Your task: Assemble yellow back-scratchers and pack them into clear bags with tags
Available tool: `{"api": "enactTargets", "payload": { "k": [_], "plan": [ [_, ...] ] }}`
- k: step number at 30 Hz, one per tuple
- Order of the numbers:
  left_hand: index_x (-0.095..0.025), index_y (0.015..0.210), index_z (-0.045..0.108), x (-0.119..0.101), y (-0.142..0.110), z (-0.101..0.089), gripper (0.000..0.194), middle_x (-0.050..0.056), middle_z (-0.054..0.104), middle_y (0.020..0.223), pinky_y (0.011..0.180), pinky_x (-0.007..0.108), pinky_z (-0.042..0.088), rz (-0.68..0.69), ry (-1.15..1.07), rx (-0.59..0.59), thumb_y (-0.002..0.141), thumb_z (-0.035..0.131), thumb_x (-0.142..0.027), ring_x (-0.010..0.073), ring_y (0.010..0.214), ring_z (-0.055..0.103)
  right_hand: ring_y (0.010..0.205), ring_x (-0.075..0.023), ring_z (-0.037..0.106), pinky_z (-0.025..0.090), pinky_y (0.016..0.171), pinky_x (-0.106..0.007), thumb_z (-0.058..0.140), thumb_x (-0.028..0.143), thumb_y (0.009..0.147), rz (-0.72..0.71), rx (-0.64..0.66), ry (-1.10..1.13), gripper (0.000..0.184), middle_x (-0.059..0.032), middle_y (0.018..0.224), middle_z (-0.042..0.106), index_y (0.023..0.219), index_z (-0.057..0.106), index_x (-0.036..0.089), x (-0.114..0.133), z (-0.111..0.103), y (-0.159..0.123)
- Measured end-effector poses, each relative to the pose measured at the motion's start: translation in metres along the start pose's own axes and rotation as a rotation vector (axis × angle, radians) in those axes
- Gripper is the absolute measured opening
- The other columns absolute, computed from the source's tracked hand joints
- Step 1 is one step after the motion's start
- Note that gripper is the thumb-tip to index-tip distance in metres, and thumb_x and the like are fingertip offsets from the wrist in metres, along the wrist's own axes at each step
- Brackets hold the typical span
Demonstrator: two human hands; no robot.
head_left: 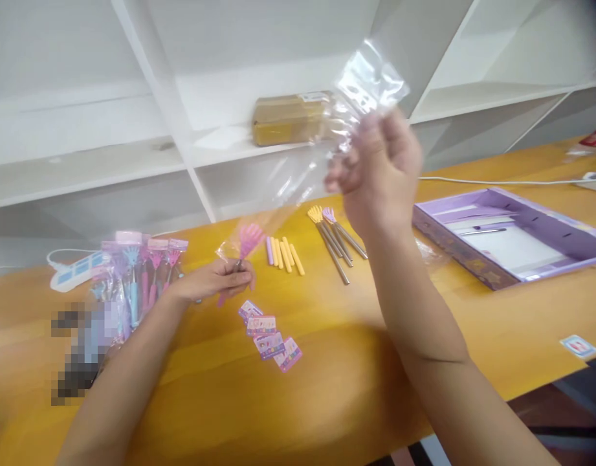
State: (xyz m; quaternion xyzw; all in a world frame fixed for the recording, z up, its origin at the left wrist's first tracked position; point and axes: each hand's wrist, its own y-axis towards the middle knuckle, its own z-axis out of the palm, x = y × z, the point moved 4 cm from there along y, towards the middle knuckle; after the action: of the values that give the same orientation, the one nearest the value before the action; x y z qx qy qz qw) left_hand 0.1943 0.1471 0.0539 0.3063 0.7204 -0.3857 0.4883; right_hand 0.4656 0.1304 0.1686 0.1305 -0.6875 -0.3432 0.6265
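Observation:
My left hand (232, 278) is closed round a pink back scratcher (250, 238), whose hand-shaped head points up. A long clear plastic bag (298, 181) stretches from that head up to my right hand (382, 165), raised at upper right and pinching the bag. The bag's crumpled top (370, 77) sticks up past my fingers. Below my left hand several printed cards (263, 325) lie overlapping on the table. Behind it are yellow handle tubes (286, 254) and one purple tube (269, 251). Metal rods with yellow scratcher heads (317, 215) and a purple head (329, 215) lie to their right.
Bagged back scratchers (145, 268) are piled at left by a power strip (77, 272). A purple box tray (492, 278) stands at right, with a loose card (579, 346) near the table edge. A roll of brown tape (288, 123) sits on the white shelf (108, 155).

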Motion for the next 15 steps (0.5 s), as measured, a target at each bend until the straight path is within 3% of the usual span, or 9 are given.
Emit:
{"api": "enactTargets", "payload": {
  "k": [3,5,7,9,13,15],
  "plan": [
    [-0.020,0.096,0.066,-0.001,0.001,-0.001,0.037,-0.005,0.041,0.063,0.047,0.020,0.048,-0.008,-0.018,-0.035,0.100,0.058,-0.055,0.0111,0.055,0.044,0.092,-0.0165,0.066,0.059,0.080,-0.033,0.066,0.061,0.094,0.033,0.413,0.033,0.040,-0.0057,0.107,0.066,0.105,0.059,0.024,0.001,0.022,-0.004],
    [-0.019,0.095,0.066,-0.002,0.001,0.000,0.037,-0.005,0.041,0.063,0.047,0.020,0.049,-0.006,0.013,-0.040,0.100,0.058,-0.055,0.0108,0.055,0.044,0.104,-0.0190,0.067,0.060,0.084,-0.034,0.064,0.064,0.096,0.043,0.480,-0.030,0.041,-0.0068,0.111,0.068,0.104,0.063,0.023,0.001,0.026,-0.003],
    [-0.019,0.094,0.066,-0.003,0.001,0.001,0.036,-0.005,0.041,0.063,0.047,0.019,0.048,-0.008,0.029,-0.048,0.099,0.060,-0.055,0.0108,0.055,0.043,0.109,-0.0203,0.067,0.059,0.080,-0.034,0.060,0.062,0.099,0.046,0.345,-0.070,0.039,-0.0076,0.116,0.069,0.106,0.064,0.024,-0.001,0.013,0.007],
    [-0.019,0.098,0.065,-0.005,-0.001,0.001,0.035,-0.004,0.043,0.066,0.046,0.018,0.047,-0.006,0.017,-0.075,0.097,0.063,-0.055,0.0112,0.058,0.044,0.106,-0.0189,0.069,0.057,0.077,-0.032,0.060,0.054,0.101,0.057,0.163,-0.085,0.031,-0.0084,0.116,0.070,0.104,0.065,0.024,-0.004,-0.017,0.021],
    [-0.020,0.106,0.065,-0.011,-0.003,0.001,0.040,-0.002,0.043,0.072,0.040,0.018,0.041,0.014,-0.053,-0.122,0.100,0.056,-0.058,0.0122,0.059,0.041,0.073,-0.0068,0.062,0.047,0.068,-0.032,0.068,0.025,0.094,0.141,-0.108,-0.073,0.007,-0.0026,0.080,0.067,0.089,0.067,0.019,-0.028,-0.106,0.051],
    [-0.020,0.106,0.067,-0.014,-0.003,0.000,0.043,-0.002,0.042,0.071,0.038,0.018,0.040,0.020,-0.067,-0.147,0.101,0.051,-0.060,0.0124,0.058,0.037,0.061,-0.0043,0.055,0.043,0.063,-0.033,0.065,0.020,0.092,0.260,-0.130,-0.228,0.017,0.0004,0.062,0.056,0.075,0.064,0.018,-0.049,-0.148,0.058]
  ]
}}
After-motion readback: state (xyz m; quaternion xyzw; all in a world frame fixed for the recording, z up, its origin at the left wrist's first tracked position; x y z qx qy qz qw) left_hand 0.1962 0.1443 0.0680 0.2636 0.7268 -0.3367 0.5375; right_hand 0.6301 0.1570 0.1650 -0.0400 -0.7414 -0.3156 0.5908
